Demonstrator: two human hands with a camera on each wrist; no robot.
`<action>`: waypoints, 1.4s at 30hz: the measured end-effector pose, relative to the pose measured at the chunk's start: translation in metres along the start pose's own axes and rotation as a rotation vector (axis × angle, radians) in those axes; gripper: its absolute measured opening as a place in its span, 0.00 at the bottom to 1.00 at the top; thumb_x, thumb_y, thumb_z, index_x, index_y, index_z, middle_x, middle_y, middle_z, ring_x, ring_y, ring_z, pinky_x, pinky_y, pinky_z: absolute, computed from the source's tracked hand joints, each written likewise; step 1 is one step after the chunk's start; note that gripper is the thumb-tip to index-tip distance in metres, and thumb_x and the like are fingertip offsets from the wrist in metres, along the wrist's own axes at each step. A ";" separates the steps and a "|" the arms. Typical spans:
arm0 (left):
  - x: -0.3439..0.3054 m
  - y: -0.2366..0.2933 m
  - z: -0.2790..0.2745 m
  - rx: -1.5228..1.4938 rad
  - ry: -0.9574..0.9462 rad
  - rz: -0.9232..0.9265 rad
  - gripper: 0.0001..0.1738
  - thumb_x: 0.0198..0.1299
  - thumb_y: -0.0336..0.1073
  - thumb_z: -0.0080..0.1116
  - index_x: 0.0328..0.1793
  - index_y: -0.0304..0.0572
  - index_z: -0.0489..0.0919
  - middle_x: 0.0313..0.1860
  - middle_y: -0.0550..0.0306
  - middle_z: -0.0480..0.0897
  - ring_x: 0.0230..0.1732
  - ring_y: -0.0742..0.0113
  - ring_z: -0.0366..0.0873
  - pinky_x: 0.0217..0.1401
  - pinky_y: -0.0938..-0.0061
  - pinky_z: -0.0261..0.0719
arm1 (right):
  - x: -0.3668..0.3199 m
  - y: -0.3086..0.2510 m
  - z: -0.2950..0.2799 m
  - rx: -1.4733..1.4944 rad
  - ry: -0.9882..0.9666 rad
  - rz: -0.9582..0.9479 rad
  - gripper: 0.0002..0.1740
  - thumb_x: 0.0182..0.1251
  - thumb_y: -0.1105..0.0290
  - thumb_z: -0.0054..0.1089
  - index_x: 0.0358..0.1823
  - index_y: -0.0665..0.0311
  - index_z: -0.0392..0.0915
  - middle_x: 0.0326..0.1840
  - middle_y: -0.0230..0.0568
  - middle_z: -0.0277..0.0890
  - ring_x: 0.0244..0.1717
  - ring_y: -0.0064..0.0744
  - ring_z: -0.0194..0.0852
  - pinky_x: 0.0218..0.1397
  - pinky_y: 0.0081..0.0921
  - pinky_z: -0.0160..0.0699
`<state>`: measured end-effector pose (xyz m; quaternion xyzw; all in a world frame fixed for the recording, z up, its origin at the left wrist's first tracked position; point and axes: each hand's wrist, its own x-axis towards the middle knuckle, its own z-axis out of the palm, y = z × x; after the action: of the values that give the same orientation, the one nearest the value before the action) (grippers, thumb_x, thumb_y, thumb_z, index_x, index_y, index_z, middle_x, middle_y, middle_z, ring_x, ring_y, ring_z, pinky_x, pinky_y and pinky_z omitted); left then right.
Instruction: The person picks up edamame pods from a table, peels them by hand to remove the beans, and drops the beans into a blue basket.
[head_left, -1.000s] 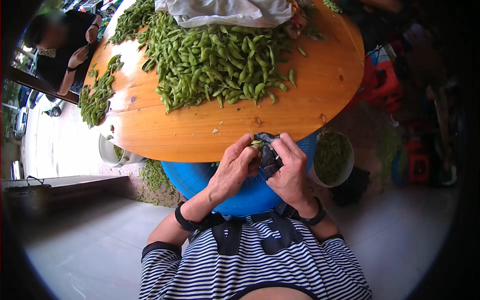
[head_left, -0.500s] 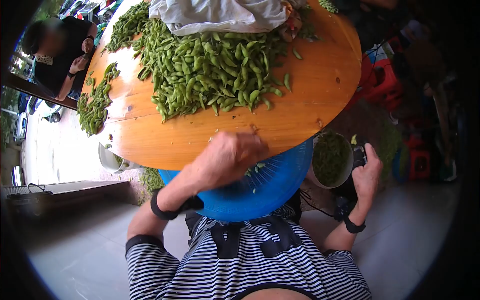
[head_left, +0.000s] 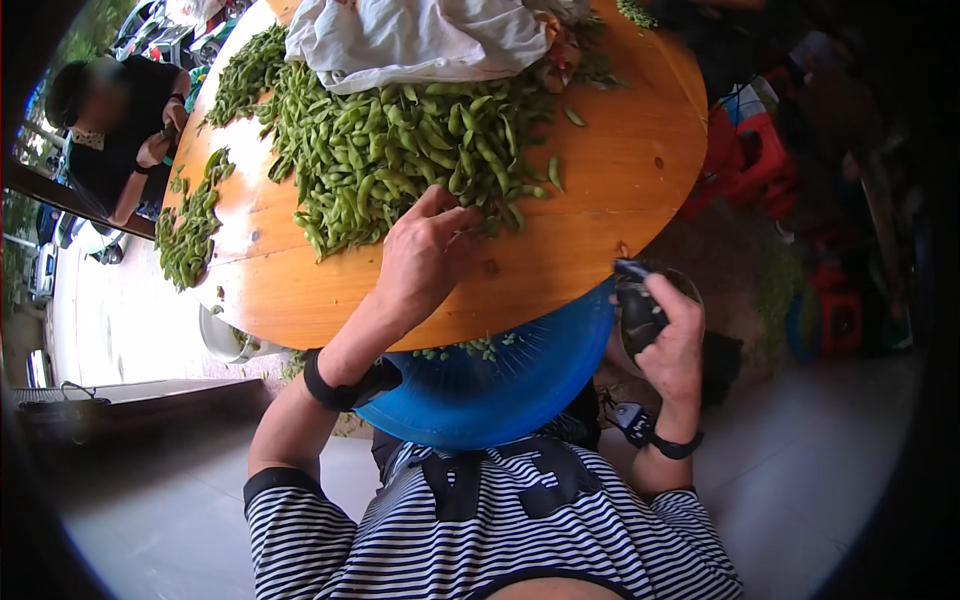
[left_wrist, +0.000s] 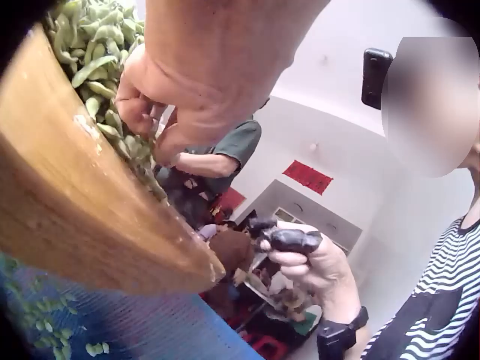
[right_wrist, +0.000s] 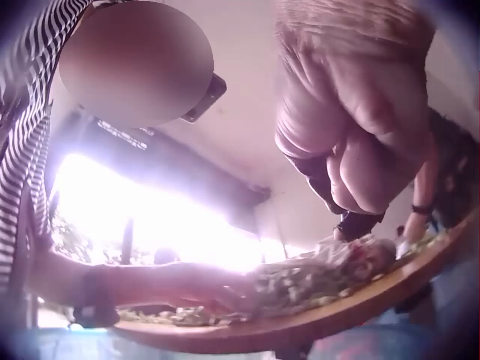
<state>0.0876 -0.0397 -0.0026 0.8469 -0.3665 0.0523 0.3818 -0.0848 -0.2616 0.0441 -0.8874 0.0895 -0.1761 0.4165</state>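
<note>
Orange-brown wood in a broad, rounded worktop [head_left: 620, 185], bright light glossing its left side. Beyond its left edge, a person in black [head_left: 100, 160], forearms turned toward the wood. Close below in the head view, a black-and-white striped shirt [head_left: 455, 545], and just in front of it a ribbed blue basin [head_left: 470, 410], partly covered by the near edge of the worktop.

Next, a heap of green pods [head_left: 345, 160] across the middle of the worktop, with a crumpled white cloth [head_left: 410, 45] against its far side. Near the left edge, apart from the heap, a smaller group of pods [head_left: 190, 240].

Smaller again, two hands. Left hand [head_left: 425, 255] at the near edge of the heap, fingers bent down, tips at the pods; pinching one or only touching, cannot tell. Right hand [head_left: 672, 335] beside the worktop's right edge, well apart from the heap, fingers curled, with black material [head_left: 640, 315] at thumb and forefinger; worn or gripped, cannot tell.

Smallest of all, a loose pod [head_left: 555, 172] right of the heap, and pale green beans [head_left: 485, 348] scattered inside the basin.
</note>
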 end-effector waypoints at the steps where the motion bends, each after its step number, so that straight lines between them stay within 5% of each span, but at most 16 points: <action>1: -0.002 0.002 -0.002 0.001 -0.002 0.004 0.16 0.51 0.28 0.66 0.48 0.44 0.84 0.39 0.52 0.79 0.33 0.58 0.79 0.35 0.67 0.78 | 0.004 -0.012 0.009 0.109 -0.045 0.013 0.12 0.54 0.84 0.54 0.41 0.71 0.77 0.31 0.46 0.78 0.31 0.35 0.78 0.39 0.26 0.75; 4: -0.009 0.021 -0.014 -0.244 0.013 -0.059 0.15 0.54 0.28 0.68 0.50 0.42 0.84 0.36 0.57 0.82 0.25 0.71 0.76 0.28 0.75 0.74 | 0.012 -0.024 0.031 0.239 -0.163 0.047 0.11 0.55 0.83 0.54 0.41 0.73 0.76 0.29 0.47 0.75 0.30 0.33 0.75 0.38 0.27 0.73; 6: -0.018 0.038 -0.025 -0.730 -0.182 -0.501 0.10 0.59 0.29 0.67 0.47 0.40 0.84 0.32 0.62 0.82 0.20 0.81 0.72 0.21 0.82 0.68 | 0.019 -0.039 0.043 0.300 -0.190 0.082 0.08 0.59 0.80 0.54 0.40 0.74 0.75 0.29 0.44 0.72 0.30 0.31 0.73 0.37 0.25 0.71; 10: -0.038 0.038 -0.020 -1.020 -0.246 -0.652 0.07 0.61 0.30 0.66 0.43 0.36 0.83 0.29 0.64 0.81 0.16 0.82 0.70 0.16 0.85 0.63 | 0.018 -0.037 0.061 0.521 -0.319 0.143 0.09 0.63 0.74 0.57 0.39 0.76 0.74 0.30 0.40 0.67 0.32 0.24 0.67 0.37 0.21 0.67; 14: -0.047 0.040 -0.015 -1.034 -0.189 -0.650 0.06 0.61 0.30 0.66 0.42 0.36 0.82 0.26 0.64 0.81 0.17 0.81 0.72 0.16 0.85 0.63 | 0.017 -0.035 0.061 0.525 -0.351 0.140 0.12 0.63 0.72 0.59 0.39 0.76 0.73 0.30 0.40 0.66 0.32 0.24 0.65 0.36 0.21 0.66; 16: -0.048 0.044 -0.016 -1.071 -0.227 -0.719 0.06 0.60 0.28 0.66 0.40 0.36 0.81 0.24 0.64 0.80 0.19 0.80 0.74 0.18 0.85 0.64 | 0.017 -0.031 0.062 0.453 -0.332 -0.008 0.12 0.64 0.70 0.59 0.38 0.76 0.73 0.30 0.39 0.66 0.32 0.24 0.65 0.36 0.21 0.65; 20: -0.048 0.049 -0.014 -1.123 -0.234 -0.732 0.05 0.60 0.27 0.66 0.40 0.36 0.80 0.22 0.64 0.79 0.21 0.80 0.75 0.21 0.85 0.66 | 0.016 -0.026 0.058 0.478 -0.321 0.053 0.14 0.62 0.69 0.61 0.38 0.75 0.73 0.30 0.40 0.65 0.31 0.26 0.64 0.35 0.21 0.64; 29: -0.051 0.049 -0.005 -1.047 -0.212 -0.579 0.03 0.61 0.25 0.63 0.40 0.36 0.80 0.25 0.61 0.80 0.24 0.78 0.76 0.24 0.84 0.69 | 0.013 -0.015 0.052 0.338 -0.291 -0.151 0.14 0.57 0.69 0.62 0.35 0.75 0.71 0.28 0.39 0.61 0.29 0.28 0.61 0.33 0.22 0.61; 31: -0.050 0.047 -0.010 -1.136 -0.315 -0.645 0.04 0.59 0.25 0.64 0.38 0.37 0.80 0.25 0.60 0.80 0.22 0.76 0.75 0.24 0.83 0.69 | 0.013 -0.009 0.049 0.625 -0.458 0.135 0.17 0.56 0.66 0.65 0.36 0.74 0.73 0.27 0.36 0.62 0.30 0.23 0.62 0.32 0.21 0.61; 35: -0.056 0.041 -0.006 -1.463 -0.408 -0.717 0.04 0.62 0.28 0.64 0.38 0.37 0.79 0.28 0.62 0.79 0.25 0.77 0.74 0.27 0.83 0.69 | 0.006 -0.003 0.050 1.086 -0.572 0.380 0.17 0.56 0.66 0.66 0.37 0.73 0.74 0.27 0.33 0.62 0.32 0.19 0.64 0.32 0.21 0.62; 38: -0.060 0.050 0.004 -1.524 -0.333 -0.695 0.05 0.62 0.30 0.65 0.38 0.39 0.79 0.28 0.62 0.79 0.27 0.78 0.74 0.27 0.83 0.69 | 0.007 -0.010 0.057 0.882 -0.516 0.366 0.16 0.56 0.66 0.67 0.39 0.72 0.76 0.27 0.36 0.63 0.32 0.23 0.67 0.32 0.23 0.64; 40: -0.059 0.064 0.010 -1.404 -0.084 -0.608 0.06 0.63 0.32 0.64 0.38 0.39 0.78 0.27 0.66 0.77 0.27 0.81 0.70 0.27 0.83 0.66 | 0.007 -0.016 0.068 0.400 -0.251 -0.093 0.16 0.56 0.67 0.65 0.39 0.72 0.75 0.28 0.40 0.63 0.29 0.31 0.67 0.32 0.25 0.65; 42: -0.064 0.056 0.007 -1.236 -0.133 -0.602 0.06 0.64 0.32 0.63 0.40 0.39 0.78 0.28 0.67 0.77 0.27 0.82 0.69 0.27 0.84 0.65 | 0.004 -0.018 0.072 0.355 -0.229 -0.105 0.15 0.55 0.68 0.64 0.38 0.73 0.74 0.28 0.42 0.63 0.29 0.35 0.66 0.32 0.26 0.65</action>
<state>0.0028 -0.0315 0.0031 0.5400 -0.1004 -0.3266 0.7691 -0.0530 -0.2000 0.0163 -0.8178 -0.0371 -0.1086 0.5639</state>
